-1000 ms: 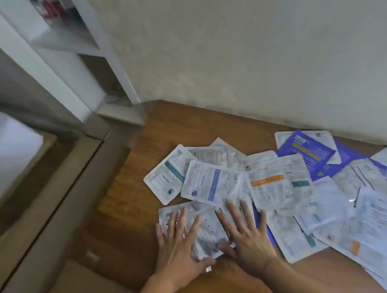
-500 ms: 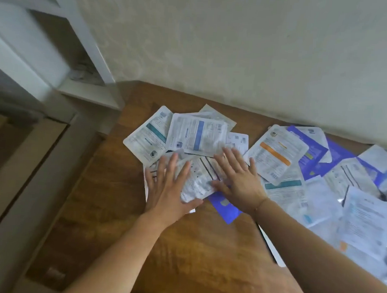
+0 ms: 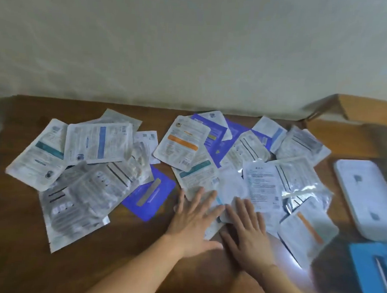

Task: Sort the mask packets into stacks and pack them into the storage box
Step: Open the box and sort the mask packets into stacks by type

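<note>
Both hands have shifted rightward from the left cluster of mask packets (image 3: 92, 170), where they were pressing half a second ago, to the middle of the spread, so the person seems to be going over the pile section by section and not yet building stacks. The left hand (image 3: 193, 224) lies flat and released, fingers spread, its fingertips on the near edge of a teal-banded packet (image 3: 195, 175); the right hand (image 3: 248, 234) lies just beside it, palm down and equally released, resting on white packets and grasping nothing. A blue packet (image 3: 150, 194) that was half under the right hand now lies uncovered on the wooden counter (image 3: 15, 237), just left of the left hand. The packets are scattered flat across the counter from far left to right, overlapping, with no common heading: the teal-banded one runs its long axis from near-left to far-right, the orange-banded packet (image 3: 181, 143) tilts the other way, and the blue one lies on a diagonal. A white box (image 3: 364, 195) has come into view at the right edge, likely the storage box. Sorting looks barely begun.
</note>
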A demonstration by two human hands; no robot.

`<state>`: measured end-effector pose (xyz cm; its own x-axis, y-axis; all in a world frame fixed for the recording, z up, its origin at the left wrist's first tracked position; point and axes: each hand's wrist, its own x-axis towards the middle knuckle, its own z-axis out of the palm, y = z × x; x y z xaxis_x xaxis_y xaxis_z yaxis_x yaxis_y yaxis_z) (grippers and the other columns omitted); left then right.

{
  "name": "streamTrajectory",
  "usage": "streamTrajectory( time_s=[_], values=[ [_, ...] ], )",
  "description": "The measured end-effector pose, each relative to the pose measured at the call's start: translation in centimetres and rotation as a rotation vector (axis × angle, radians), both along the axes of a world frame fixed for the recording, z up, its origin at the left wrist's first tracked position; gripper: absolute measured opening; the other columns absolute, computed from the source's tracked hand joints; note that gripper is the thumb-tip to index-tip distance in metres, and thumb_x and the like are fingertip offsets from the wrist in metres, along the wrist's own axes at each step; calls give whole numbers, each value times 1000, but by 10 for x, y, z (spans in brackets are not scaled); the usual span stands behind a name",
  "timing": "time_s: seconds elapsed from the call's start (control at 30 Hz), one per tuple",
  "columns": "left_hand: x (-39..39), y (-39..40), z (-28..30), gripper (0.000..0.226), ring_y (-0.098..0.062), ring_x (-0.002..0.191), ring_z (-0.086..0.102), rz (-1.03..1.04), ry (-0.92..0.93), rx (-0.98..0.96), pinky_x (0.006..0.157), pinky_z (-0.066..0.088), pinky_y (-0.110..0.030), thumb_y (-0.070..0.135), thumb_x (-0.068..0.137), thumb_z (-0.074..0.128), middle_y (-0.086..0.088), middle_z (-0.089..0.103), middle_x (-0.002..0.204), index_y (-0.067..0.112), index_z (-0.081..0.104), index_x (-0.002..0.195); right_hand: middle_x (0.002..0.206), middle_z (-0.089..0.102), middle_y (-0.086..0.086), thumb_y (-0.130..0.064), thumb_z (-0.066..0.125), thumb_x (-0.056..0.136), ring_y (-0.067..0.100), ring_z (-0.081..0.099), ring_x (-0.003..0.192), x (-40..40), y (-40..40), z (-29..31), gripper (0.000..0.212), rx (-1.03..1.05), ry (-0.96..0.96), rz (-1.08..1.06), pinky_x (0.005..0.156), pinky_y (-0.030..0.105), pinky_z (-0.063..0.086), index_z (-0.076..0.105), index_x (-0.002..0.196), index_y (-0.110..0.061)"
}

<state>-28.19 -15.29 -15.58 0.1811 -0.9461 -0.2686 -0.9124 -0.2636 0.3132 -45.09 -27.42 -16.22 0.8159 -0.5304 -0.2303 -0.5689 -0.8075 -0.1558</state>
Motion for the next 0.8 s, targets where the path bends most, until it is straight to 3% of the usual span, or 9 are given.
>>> streamTrajectory(
  time_s=[0.07, 0.17, 0.27, 0.37, 0.43, 0.5, 0.57, 0.63, 0.8],
  values=[
    [1, -2, -11, 90, -26, 143, -32, 21, -102, -5, 106, -21, -68, 84, 79, 31, 6, -21, 161, 45, -6, 151, 161, 16, -5, -59, 37, 91, 22, 7, 149, -9, -1, 2, 64, -29, -9, 29, 114, 46, 11, 28, 149, -34],
    [12, -6, -17, 92, -29, 149, -13, 93, -176, -4, 109, -5, -71, 91, 75, 18, 4, -4, 164, 44, 7, 153, 159, 24, -3, -52, 41, 93, 27, 19, 147, -29, -1, 0, 57, -53, -59, 78, 111, 50, 16, 37, 146, -31],
    [33, -16, -14, 92, -27, 144, -31, 154, -209, 25, 105, -18, -69, 91, 73, 7, 7, -27, 159, 45, -13, 150, 158, 26, -3, -48, 45, 92, 26, 23, 146, -48, -2, -5, 56, -70, -121, 150, 110, 49, 20, 38, 145, -31],
    [39, -29, -6, 91, -26, 135, -45, 187, -218, 95, 100, -30, -63, 86, 78, 19, 6, -43, 151, 44, -28, 144, 156, 32, -4, -43, 54, 88, 26, 28, 144, -57, -17, 3, 55, -52, -271, 162, 109, 46, 35, 43, 140, -30],
    [27, -34, -2, 93, -25, 140, -38, 231, -214, 45, 104, -30, -58, 80, 82, 32, 1, -32, 158, 38, -15, 151, 148, 43, -3, -46, 52, 87, 29, 37, 137, -51, -37, 13, 50, -85, -350, 10, 103, 48, 43, 50, 133, -28],
    [4, -36, 2, 86, -26, 148, -16, 268, -205, -84, 113, -18, -54, 68, 84, 45, -1, -7, 164, 31, 12, 154, 138, 53, 0, -55, 46, 85, 31, 42, 128, -38, -61, 27, 54, -111, -350, -279, 99, 49, 45, 53, 130, -24],
    [-28, -38, 7, 65, -25, 146, 10, 301, -113, -215, 119, 5, -54, 54, 86, 51, 2, 20, 157, 29, 38, 145, 136, 51, 1, -66, 44, 84, 29, 40, 124, -25, -79, 36, 69, -41, -180, -468, 100, 44, 40, 47, 136, -22],
    [-61, -43, 8, 46, -21, 136, 31, 332, -17, -313, 111, 31, -54, 45, 86, 52, 5, 40, 143, 25, 56, 127, 137, 46, 2, -70, 50, 80, 28, 39, 125, -17, -86, 36, 82, 15, -51, -478, 102, 40, 35, 36, 143, -20],
    [-109, -56, 5, 43, -22, 135, 32, 386, -18, -159, 105, 34, -51, 46, 86, 54, 6, 42, 141, 26, 56, 124, 132, 41, 10, -59, 74, 70, 31, 36, 121, -19, -91, 29, 91, 229, -98, -589, 101, 38, 36, 36, 140, -14]
  ],
)
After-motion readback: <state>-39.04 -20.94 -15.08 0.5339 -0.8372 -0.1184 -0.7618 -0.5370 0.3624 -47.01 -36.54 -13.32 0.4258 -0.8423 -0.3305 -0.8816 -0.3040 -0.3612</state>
